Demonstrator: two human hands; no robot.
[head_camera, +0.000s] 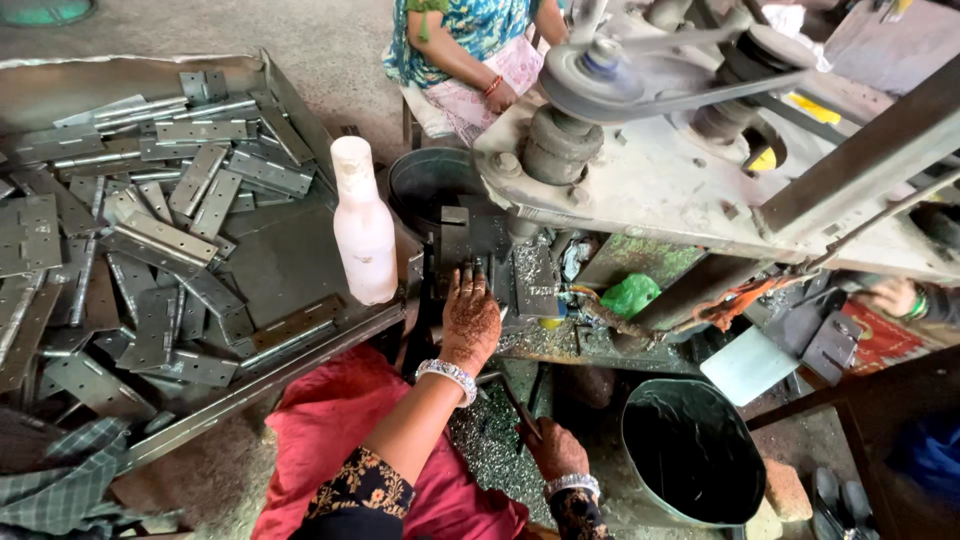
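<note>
A belt-driven drill press looms over a tray of steel hinges. The left hand, fingers curled down, presses a hinge piece on the press table. Lower right, the right hand is closed around a thin lever handle, beside a black bucket.

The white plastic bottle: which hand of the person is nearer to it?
Left. The left hand rests on the machine bed just right of the white plastic bottle; the right hand is lower, farther away.
</note>
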